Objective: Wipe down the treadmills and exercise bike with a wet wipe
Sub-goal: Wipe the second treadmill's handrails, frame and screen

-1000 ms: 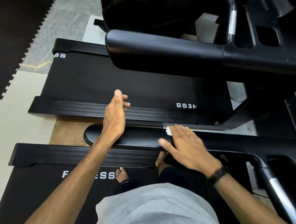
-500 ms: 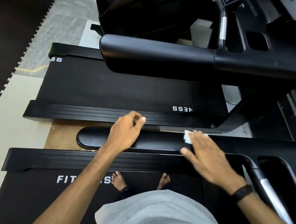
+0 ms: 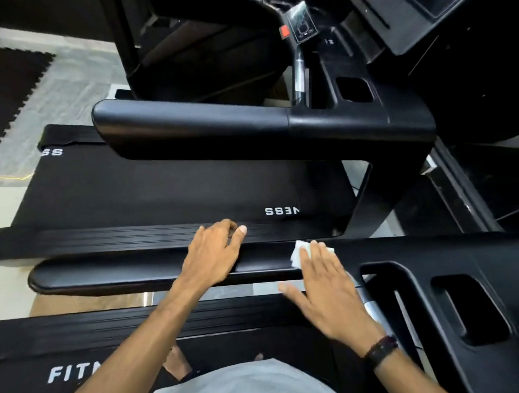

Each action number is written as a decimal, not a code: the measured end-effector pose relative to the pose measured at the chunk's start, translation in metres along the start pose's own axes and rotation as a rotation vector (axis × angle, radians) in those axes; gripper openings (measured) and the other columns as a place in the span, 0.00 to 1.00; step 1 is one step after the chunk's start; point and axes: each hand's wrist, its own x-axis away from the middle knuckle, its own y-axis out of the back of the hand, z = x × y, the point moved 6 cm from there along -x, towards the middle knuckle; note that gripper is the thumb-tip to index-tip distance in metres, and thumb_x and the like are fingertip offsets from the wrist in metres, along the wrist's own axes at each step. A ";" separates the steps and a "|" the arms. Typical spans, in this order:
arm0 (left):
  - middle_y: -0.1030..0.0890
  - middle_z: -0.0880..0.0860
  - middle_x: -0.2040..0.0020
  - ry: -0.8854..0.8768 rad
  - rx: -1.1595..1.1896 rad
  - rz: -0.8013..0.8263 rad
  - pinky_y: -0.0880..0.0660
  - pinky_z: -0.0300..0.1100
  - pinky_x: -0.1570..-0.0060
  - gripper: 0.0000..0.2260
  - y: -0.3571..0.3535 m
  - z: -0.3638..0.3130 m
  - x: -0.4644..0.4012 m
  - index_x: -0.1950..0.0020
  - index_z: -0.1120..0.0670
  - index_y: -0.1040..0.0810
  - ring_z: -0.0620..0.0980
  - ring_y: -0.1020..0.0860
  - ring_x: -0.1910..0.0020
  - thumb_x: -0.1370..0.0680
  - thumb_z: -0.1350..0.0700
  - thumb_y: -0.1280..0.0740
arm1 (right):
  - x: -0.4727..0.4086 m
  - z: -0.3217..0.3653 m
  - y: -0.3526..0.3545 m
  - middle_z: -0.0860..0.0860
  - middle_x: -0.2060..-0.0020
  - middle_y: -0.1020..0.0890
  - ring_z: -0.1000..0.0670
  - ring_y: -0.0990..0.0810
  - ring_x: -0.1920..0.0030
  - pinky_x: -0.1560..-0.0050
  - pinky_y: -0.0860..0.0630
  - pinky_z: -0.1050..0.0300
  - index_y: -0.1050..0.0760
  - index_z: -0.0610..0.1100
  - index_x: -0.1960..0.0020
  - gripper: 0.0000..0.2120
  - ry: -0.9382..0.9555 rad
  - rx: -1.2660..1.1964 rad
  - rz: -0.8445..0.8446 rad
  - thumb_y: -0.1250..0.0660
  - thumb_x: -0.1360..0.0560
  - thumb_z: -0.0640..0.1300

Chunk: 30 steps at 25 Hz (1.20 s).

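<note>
Treadmill armrest, long, black and padded [image 3: 134,271] — under the wipe at this moment, with much of the job judged still ahead. White folded wet wipe [image 3: 299,252] pressed flat onto the armrest near the spot where the padding meets the black plastic console frame [image 3: 487,260], only its far corner peeking out past the fingertips. Right hand [image 3: 329,286] laid over the wipe with fingers straight and spread, thumb out to the near side — pressing, not gripping. Left hand [image 3: 214,254] rested on the same armrest just beside it, fingers loosely curled over the far edge, nothing held; seemingly used for balance.

Long axis of the armrest seen running left to right across the view, rounded free end pointing left, fixed end joined to the console on the right. Wipe sat towards the console end, so the whole stretch out to the rounded tip judged possibly still to be wiped, though no wet sheen could be made out either way.

Second black treadmill [image 3: 159,188] parked just beyond, parallel, its own black padded armrest [image 3: 192,130] and control panel [image 3: 303,29] with no wipe on them. No exercise bike in view, so its state could not be told.
</note>
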 end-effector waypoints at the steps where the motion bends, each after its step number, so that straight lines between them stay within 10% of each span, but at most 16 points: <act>1: 0.16 0.52 0.50 -0.010 -0.088 0.007 0.35 0.53 0.33 0.22 -0.007 -0.002 0.000 0.45 0.54 0.23 0.55 0.20 0.47 0.16 0.40 0.49 | -0.010 -0.016 0.002 0.39 0.19 0.50 0.43 0.56 0.19 0.20 0.61 0.49 0.53 0.39 0.19 0.57 -0.060 0.007 0.013 0.78 0.33 0.77; 5: 0.16 0.56 0.48 0.012 -0.163 -0.070 0.37 0.56 0.32 0.23 -0.010 0.003 -0.004 0.45 0.55 0.23 0.57 0.20 0.45 0.16 0.39 0.51 | -0.055 0.017 0.002 0.39 0.31 0.28 0.38 0.34 0.28 0.25 0.44 0.44 0.34 0.40 0.28 0.47 0.045 0.016 -0.034 0.64 0.25 0.75; 9: 0.16 0.55 0.50 0.044 -0.224 -0.126 0.40 0.55 0.29 0.26 -0.009 0.013 -0.002 0.44 0.55 0.23 0.56 0.19 0.46 0.17 0.38 0.53 | -0.010 0.042 -0.010 0.36 0.21 0.46 0.39 0.52 0.19 0.21 0.55 0.42 0.50 0.35 0.19 0.52 0.327 0.001 -0.046 0.69 0.25 0.75; 14: 0.16 0.55 0.52 0.043 -0.269 -0.126 0.39 0.58 0.29 0.29 -0.009 0.008 -0.006 0.43 0.56 0.24 0.56 0.18 0.48 0.17 0.37 0.56 | -0.032 -0.019 -0.004 0.36 0.24 0.37 0.38 0.43 0.22 0.21 0.57 0.42 0.41 0.38 0.22 0.58 0.002 0.077 0.054 0.77 0.32 0.76; 18: 0.16 0.55 0.52 0.012 -0.280 -0.072 0.40 0.59 0.29 0.29 -0.012 0.008 -0.005 0.47 0.55 0.26 0.57 0.19 0.47 0.18 0.36 0.58 | -0.087 0.020 0.009 0.40 0.35 0.22 0.40 0.27 0.33 0.28 0.40 0.44 0.26 0.39 0.34 0.44 0.017 -0.052 0.107 0.63 0.23 0.72; 23: 0.17 0.55 0.46 0.051 -0.296 -0.017 0.47 0.58 0.25 0.34 -0.015 0.016 -0.006 0.40 0.54 0.27 0.55 0.20 0.42 0.20 0.34 0.63 | -0.028 0.019 0.005 0.46 0.18 0.49 0.49 0.55 0.19 0.21 0.62 0.54 0.52 0.44 0.18 0.57 0.146 -0.069 0.060 0.77 0.34 0.78; 30: 0.17 0.55 0.46 0.019 -0.360 0.018 0.49 0.61 0.25 0.33 -0.016 0.015 -0.003 0.39 0.54 0.28 0.55 0.20 0.43 0.20 0.37 0.65 | -0.109 0.028 0.013 0.44 0.32 0.22 0.41 0.28 0.30 0.32 0.36 0.45 0.26 0.51 0.29 0.44 -0.060 -0.272 0.327 0.65 0.24 0.74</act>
